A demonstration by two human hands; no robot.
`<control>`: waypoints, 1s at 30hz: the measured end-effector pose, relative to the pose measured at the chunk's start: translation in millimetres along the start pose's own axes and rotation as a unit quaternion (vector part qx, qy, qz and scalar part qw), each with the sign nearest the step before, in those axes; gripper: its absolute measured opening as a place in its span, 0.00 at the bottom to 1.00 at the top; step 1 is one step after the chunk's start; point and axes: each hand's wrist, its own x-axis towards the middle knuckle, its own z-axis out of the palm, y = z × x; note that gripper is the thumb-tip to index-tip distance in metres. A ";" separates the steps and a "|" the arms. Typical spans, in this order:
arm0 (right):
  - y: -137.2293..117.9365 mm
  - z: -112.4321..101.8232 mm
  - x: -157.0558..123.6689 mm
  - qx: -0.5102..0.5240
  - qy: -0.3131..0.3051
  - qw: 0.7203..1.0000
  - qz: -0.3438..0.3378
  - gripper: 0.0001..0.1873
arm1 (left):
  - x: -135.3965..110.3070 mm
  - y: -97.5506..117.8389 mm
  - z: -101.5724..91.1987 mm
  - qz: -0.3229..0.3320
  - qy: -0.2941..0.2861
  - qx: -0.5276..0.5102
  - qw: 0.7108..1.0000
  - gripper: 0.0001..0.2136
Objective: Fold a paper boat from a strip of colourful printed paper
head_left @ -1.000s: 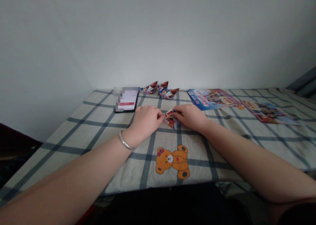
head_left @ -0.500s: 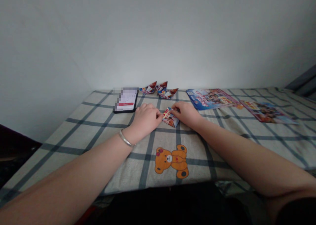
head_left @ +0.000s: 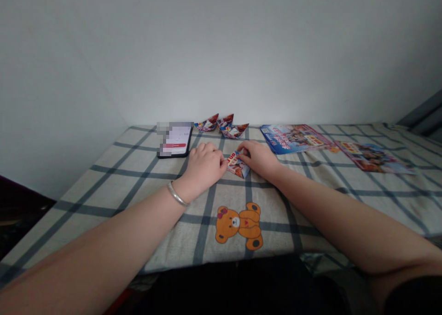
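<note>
Hands point(head_left: 206, 165) point(head_left: 260, 159) pinching folded paper point(head_left: 238, 167); phone point(head_left: 178, 137) left, paper boats point(head_left: 235, 131) behind, flyers point(head_left: 293, 138) right.

Paper boats point(head_left: 225, 123) lie behind the folded paper point(head_left: 238, 167).

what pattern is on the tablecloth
The tablecloth has blue-grey checks on pale beige, plus an orange bear; the head view shows it.

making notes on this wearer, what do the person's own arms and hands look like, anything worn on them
Both the left hand and right hand are gloveless, with no ring visible. A smooth, silver-coloured bangle circles the left wrist; the right wrist shows none. Both forearms are uncovered. Black cloth, probably a sleeve, shows near the right elbow.
</note>
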 end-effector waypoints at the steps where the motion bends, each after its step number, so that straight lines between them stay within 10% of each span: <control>1: 0.2 0.0 -0.2 0.000 0.000 1.000 -0.003 0.08 | 0.4 -0.9 0.6 -0.003 -0.001 -0.006 1.000 0.09; 19: 3.0 -2.4 -3.7 -0.025 -0.018 0.999 -0.019 0.13 | 6.8 -26.6 -8.4 0.223 -0.058 -0.093 0.969 0.13; 30: 7.6 -7.9 -3.3 -0.044 -0.054 0.996 -0.046 0.17 | 4.0 -32.3 -28.7 0.249 -0.102 -0.068 0.961 0.15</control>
